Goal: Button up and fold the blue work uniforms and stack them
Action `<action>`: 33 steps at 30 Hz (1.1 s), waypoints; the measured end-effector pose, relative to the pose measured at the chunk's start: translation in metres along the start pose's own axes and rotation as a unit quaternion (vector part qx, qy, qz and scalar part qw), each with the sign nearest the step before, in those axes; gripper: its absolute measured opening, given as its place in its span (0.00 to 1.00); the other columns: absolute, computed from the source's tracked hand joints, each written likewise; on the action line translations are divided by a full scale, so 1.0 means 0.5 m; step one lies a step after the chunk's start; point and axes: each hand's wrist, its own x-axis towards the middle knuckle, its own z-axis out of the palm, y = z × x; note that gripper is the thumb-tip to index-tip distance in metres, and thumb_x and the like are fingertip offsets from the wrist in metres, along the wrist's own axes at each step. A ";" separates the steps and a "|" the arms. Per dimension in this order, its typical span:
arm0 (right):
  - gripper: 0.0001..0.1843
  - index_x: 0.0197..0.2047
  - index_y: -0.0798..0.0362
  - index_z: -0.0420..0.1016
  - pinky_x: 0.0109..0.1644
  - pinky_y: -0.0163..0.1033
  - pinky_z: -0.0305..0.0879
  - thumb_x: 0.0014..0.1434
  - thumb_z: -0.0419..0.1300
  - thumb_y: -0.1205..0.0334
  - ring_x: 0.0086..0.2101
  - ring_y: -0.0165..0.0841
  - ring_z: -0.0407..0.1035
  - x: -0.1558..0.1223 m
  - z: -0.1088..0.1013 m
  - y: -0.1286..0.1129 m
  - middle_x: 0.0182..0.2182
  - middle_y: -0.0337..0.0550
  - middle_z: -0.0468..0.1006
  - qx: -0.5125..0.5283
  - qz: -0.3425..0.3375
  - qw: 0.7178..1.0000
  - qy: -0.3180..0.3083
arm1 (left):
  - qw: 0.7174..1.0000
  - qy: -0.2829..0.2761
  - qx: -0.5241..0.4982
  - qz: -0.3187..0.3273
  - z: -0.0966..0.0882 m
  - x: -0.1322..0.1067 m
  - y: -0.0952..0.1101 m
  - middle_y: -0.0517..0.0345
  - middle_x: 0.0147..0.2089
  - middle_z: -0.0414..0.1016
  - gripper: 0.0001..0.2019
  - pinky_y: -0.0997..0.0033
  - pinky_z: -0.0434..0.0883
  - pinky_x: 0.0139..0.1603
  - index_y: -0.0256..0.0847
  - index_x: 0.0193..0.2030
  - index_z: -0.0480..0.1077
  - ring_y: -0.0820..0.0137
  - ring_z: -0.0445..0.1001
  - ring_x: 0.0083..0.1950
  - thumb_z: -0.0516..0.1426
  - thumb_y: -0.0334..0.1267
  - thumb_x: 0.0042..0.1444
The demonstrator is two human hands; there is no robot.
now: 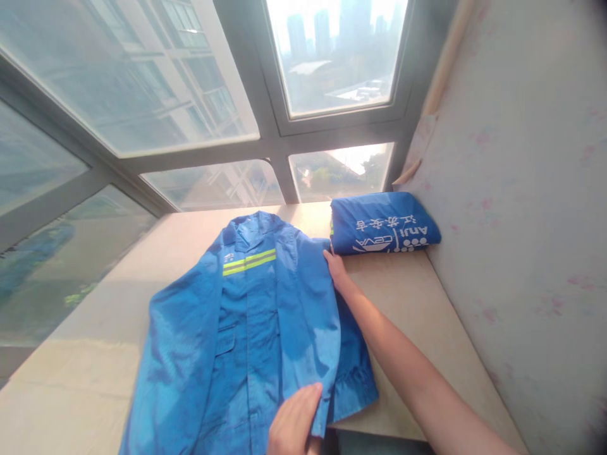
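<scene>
A blue work jacket [251, 309] lies face up, its collar toward the window and a yellow-green reflective stripe across the chest. One sleeve extends down on the left; the right-hand sleeve lies over the front. My left hand [296, 417] is closed on the lower end of that sleeve, with its thumb partly hidden. Farther up, my right hand [336, 268] pinches the jacket's outer edge near the shoulder. Just beyond my right hand sits a folded blue garment [384, 224] with white lettering; the two are very close, and I cannot tell whether they touch.
The pale tabletop [90, 328] runs up to the window frame [279, 136] at the back. A flower-patterned wall [512, 208] borders it on the right. The table's near edge shows at bottom right, with a dark area below.
</scene>
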 end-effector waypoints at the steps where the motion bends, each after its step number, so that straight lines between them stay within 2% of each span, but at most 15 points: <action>1: 0.31 0.60 0.53 0.69 0.55 0.45 0.69 0.61 0.50 0.43 0.51 0.40 0.71 -0.017 -0.010 0.007 0.51 0.49 0.78 0.012 0.001 1.000 -0.005 | 1.000 -0.004 0.003 0.000 0.014 0.005 0.010 0.55 0.57 0.77 0.37 0.65 0.77 0.55 0.46 0.66 0.66 0.62 0.78 0.55 0.50 0.27 0.45; 4: 0.34 0.64 0.50 0.64 0.56 0.45 0.68 0.58 0.55 0.43 0.57 0.42 0.68 -0.077 -0.051 0.032 0.60 0.50 0.71 0.055 0.021 0.998 -0.012 | 1.000 0.000 0.000 -0.027 0.049 0.013 0.031 0.51 0.56 0.78 0.33 0.62 0.77 0.54 0.44 0.64 0.68 0.59 0.78 0.55 0.52 0.28 0.48; 7: 0.41 0.68 0.46 0.58 0.56 0.47 0.69 0.55 0.61 0.44 0.59 0.43 0.66 -0.136 -0.095 0.055 0.65 0.52 0.65 0.085 0.074 0.993 -0.034 | 0.990 0.052 -0.015 -0.130 0.075 0.021 0.049 0.51 0.54 0.79 0.26 0.62 0.76 0.53 0.45 0.61 0.71 0.60 0.78 0.54 0.52 0.29 0.55; 9: 0.41 0.67 0.46 0.58 0.58 0.50 0.68 0.53 0.64 0.45 0.60 0.44 0.66 -0.164 -0.117 0.068 0.64 0.52 0.66 0.095 0.099 0.989 -0.061 | 0.975 0.087 -0.029 -0.200 0.089 0.032 0.066 0.51 0.54 0.79 0.23 0.63 0.77 0.52 0.45 0.59 0.72 0.62 0.78 0.53 0.51 0.29 0.59; 10: 0.40 0.66 0.46 0.61 0.60 0.50 0.66 0.53 0.65 0.46 0.60 0.44 0.65 -0.173 -0.125 0.075 0.64 0.51 0.66 0.093 0.101 0.988 -0.071 | 0.973 0.092 -0.038 -0.210 0.096 0.038 0.076 0.52 0.54 0.79 0.22 0.63 0.76 0.52 0.46 0.59 0.72 0.62 0.77 0.54 0.50 0.29 0.60; 12: 0.35 0.62 0.46 0.67 0.64 0.52 0.62 0.52 0.65 0.46 0.61 0.44 0.64 -0.180 -0.135 0.087 0.63 0.50 0.68 0.073 0.084 0.991 -0.077 | 0.981 0.068 -0.053 -0.172 0.115 0.050 0.097 0.52 0.55 0.78 0.25 0.60 0.75 0.55 0.47 0.61 0.70 0.60 0.76 0.56 0.52 0.29 0.57; 14: 0.32 0.59 0.48 0.70 0.66 0.53 0.59 0.52 0.64 0.48 0.61 0.45 0.64 -0.180 -0.138 0.098 0.61 0.50 0.70 0.036 0.063 0.995 -0.066 | 0.992 0.016 -0.051 -0.115 0.139 0.054 0.113 0.52 0.56 0.77 0.30 0.56 0.73 0.57 0.47 0.62 0.70 0.57 0.75 0.57 0.54 0.28 0.49; 16: 0.30 0.59 0.50 0.70 0.64 0.55 0.63 0.54 0.61 0.51 0.58 0.46 0.67 -0.177 -0.135 0.102 0.58 0.52 0.72 -0.022 0.040 0.998 -0.037 | 0.995 -0.034 -0.027 -0.087 0.166 0.049 0.122 0.49 0.57 0.76 0.35 0.54 0.72 0.56 0.44 0.62 0.69 0.53 0.74 0.56 0.57 0.27 0.42; 18: 0.28 0.60 0.50 0.69 0.62 0.56 0.64 0.57 0.58 0.55 0.57 0.46 0.68 -0.177 -0.128 0.096 0.58 0.53 0.72 -0.115 -0.030 0.993 0.002 | 0.995 -0.053 0.006 -0.079 0.187 0.040 0.123 0.45 0.58 0.75 0.36 0.53 0.72 0.55 0.41 0.62 0.69 0.50 0.73 0.56 0.59 0.28 0.40; 21: 0.24 0.59 0.51 0.71 0.66 0.54 0.61 0.61 0.52 0.62 0.60 0.43 0.65 -0.182 -0.110 0.074 0.59 0.52 0.70 -0.251 -0.202 0.947 0.017 | 0.996 -0.042 0.025 -0.070 0.196 0.031 0.119 0.46 0.57 0.75 0.33 0.54 0.71 0.55 0.41 0.62 0.68 0.52 0.73 0.55 0.63 0.36 0.45; 23: 0.23 0.59 0.52 0.72 0.67 0.50 0.60 0.63 0.47 0.66 0.60 0.40 0.64 -0.184 -0.091 0.060 0.59 0.51 0.71 -0.310 -0.287 0.906 -0.021 | 0.997 -0.024 0.018 -0.066 0.184 0.034 0.117 0.50 0.55 0.76 0.33 0.56 0.72 0.54 0.44 0.61 0.68 0.55 0.74 0.53 0.65 0.48 0.48; 25: 0.24 0.60 0.54 0.71 0.68 0.48 0.59 0.65 0.45 0.69 0.63 0.38 0.61 -0.183 -0.073 0.058 0.61 0.49 0.70 -0.362 -0.337 0.866 -0.069 | 0.998 -0.010 0.012 -0.066 0.165 0.041 0.117 0.52 0.54 0.77 0.33 0.58 0.73 0.51 0.46 0.60 0.69 0.56 0.75 0.51 0.64 0.58 0.49; 27: 0.25 0.63 0.55 0.69 0.69 0.50 0.56 0.65 0.46 0.68 0.66 0.40 0.55 -0.177 -0.058 0.070 0.64 0.49 0.66 -0.421 -0.350 0.831 -0.094 | 0.997 -0.007 0.011 -0.071 0.143 0.051 0.116 0.55 0.51 0.78 0.28 0.60 0.74 0.48 0.47 0.56 0.71 0.59 0.76 0.49 0.61 0.58 0.52; 31: 0.25 0.64 0.59 0.68 0.68 0.55 0.53 0.66 0.50 0.62 0.67 0.48 0.51 -0.162 -0.049 0.114 0.67 0.55 0.61 -0.527 -0.295 0.791 -0.097 | 0.993 -0.029 -0.020 -0.112 0.102 0.072 0.108 0.57 0.45 0.80 0.12 0.66 0.75 0.43 0.47 0.49 0.74 0.65 0.78 0.44 0.54 0.45 0.63; 33: 0.26 0.64 0.58 0.67 0.68 0.54 0.52 0.66 0.50 0.60 0.67 0.48 0.51 -0.158 -0.050 0.128 0.67 0.54 0.61 -0.555 -0.276 0.778 -0.103 | 0.987 -0.048 -0.045 -0.149 0.085 0.086 0.097 0.57 0.42 0.81 0.13 0.68 0.75 0.43 0.46 0.44 0.76 0.67 0.78 0.43 0.49 0.39 0.66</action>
